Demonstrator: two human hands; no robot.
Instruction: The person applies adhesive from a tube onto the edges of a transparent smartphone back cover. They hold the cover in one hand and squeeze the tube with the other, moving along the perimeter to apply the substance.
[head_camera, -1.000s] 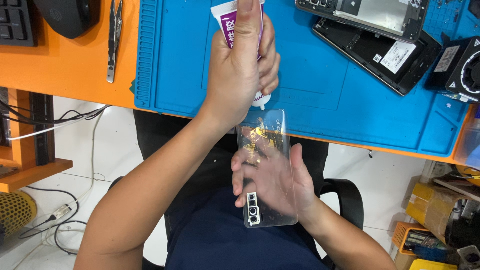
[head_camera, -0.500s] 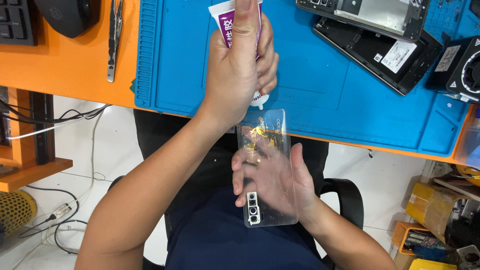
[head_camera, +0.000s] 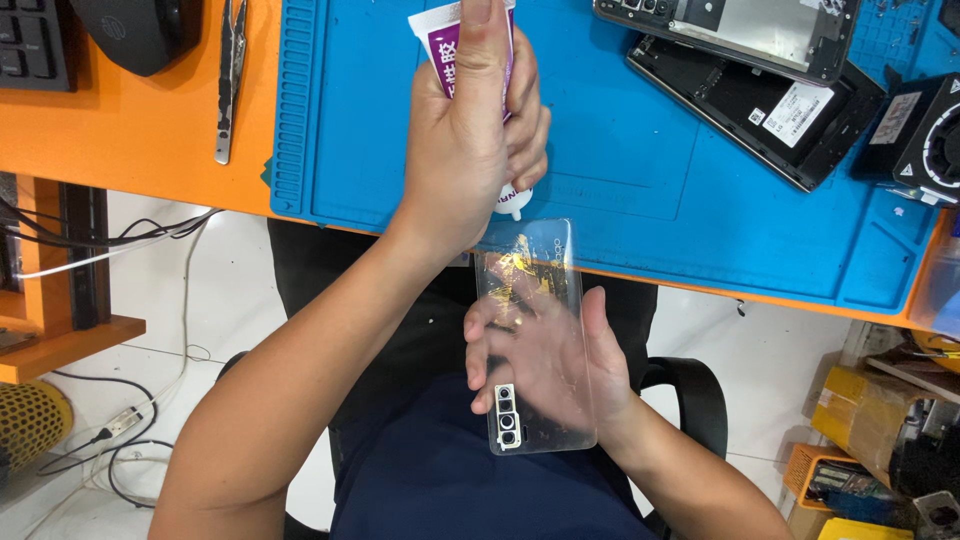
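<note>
My left hand (head_camera: 470, 150) squeezes the white-and-purple glue tube (head_camera: 452, 45) over the clear plastic phone back cover (head_camera: 530, 300) cupped in my right hand (head_camera: 555, 365) below the bench's front edge; overpressing could flood its top edge.

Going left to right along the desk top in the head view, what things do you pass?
Keyboard corner → black mouse → tweezers → glue tube gripped in the left hand → opened phone body → small black fan unit.
</note>
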